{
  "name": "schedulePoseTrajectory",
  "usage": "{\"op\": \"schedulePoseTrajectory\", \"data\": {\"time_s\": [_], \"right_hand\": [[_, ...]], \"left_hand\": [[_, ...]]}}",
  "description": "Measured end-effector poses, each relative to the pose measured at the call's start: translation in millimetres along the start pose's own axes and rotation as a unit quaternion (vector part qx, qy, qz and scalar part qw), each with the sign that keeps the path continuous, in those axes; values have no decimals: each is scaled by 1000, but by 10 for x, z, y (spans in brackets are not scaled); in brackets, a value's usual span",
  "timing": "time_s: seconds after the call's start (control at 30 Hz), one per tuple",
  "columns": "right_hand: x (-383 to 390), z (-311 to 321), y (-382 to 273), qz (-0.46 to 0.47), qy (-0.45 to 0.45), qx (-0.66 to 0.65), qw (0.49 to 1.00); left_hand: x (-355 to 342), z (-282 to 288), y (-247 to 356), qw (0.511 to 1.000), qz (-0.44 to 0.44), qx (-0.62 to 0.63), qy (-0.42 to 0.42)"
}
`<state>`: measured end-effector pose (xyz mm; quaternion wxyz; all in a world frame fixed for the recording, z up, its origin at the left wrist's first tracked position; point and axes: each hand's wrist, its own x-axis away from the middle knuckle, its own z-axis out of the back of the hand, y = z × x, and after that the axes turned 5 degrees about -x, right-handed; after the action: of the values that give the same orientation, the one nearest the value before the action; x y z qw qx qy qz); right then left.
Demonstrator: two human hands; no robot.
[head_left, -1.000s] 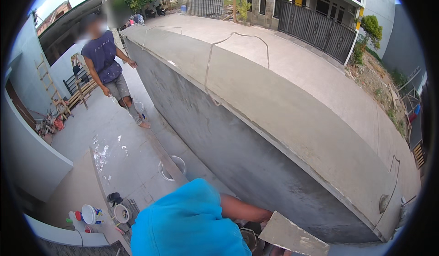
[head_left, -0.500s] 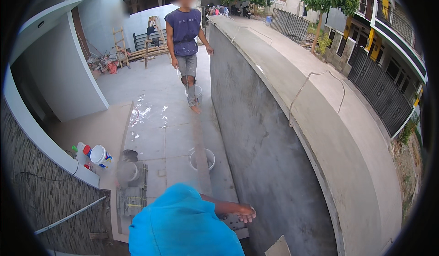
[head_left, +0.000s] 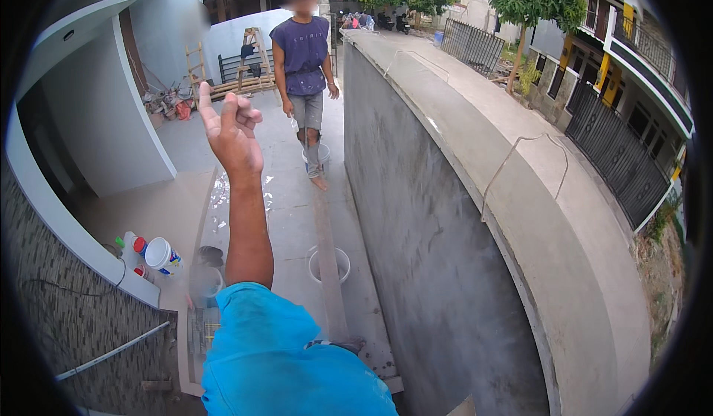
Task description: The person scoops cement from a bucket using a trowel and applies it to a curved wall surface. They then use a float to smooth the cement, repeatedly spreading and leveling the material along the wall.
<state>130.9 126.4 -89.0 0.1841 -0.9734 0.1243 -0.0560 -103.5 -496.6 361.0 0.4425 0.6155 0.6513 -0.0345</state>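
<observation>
My left hand [head_left: 232, 134] is raised in the air, its bare forearm coming out of a blue sleeve [head_left: 260, 319]. One finger points up and the others are partly bent; I see nothing in the hand. Behind it, another person in a purple sleeveless top [head_left: 303, 59] stands on the paved floor, with a small pale thing in one hand. Close on my right runs a grey plastered wall [head_left: 416, 193]. My right hand is out of view. At the lower edge by the wall, the corner of a flat tan piece [head_left: 465, 407] shows; what holds it is hidden.
A long plank [head_left: 327, 238] runs along the wall's foot, crossing a white bucket [head_left: 340, 266]. Another white bucket [head_left: 159, 252] stands on the left step beside a red-lidded container [head_left: 140, 245]. A bent wire [head_left: 512, 148] sticks up from the wall top. Bamboo ladders [head_left: 194, 63] stand far back.
My left hand has swung from low beside the wall up and to the left. The tan piece has slipped lower out of view. The other person stays in about the same place.
</observation>
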Motion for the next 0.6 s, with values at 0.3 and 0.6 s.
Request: {"op": "schedulePoseTrajectory", "data": {"time_s": [0.3, 0.6], "right_hand": [[370, 678, -126, -18, -26, -290, 957], [264, -527, -100, 59, -31, -35, 997]], "left_hand": [[-584, 24, 152, 995, -89, -20, -44], [2054, 655, -1507, 849, 470, -207, -127]]}}
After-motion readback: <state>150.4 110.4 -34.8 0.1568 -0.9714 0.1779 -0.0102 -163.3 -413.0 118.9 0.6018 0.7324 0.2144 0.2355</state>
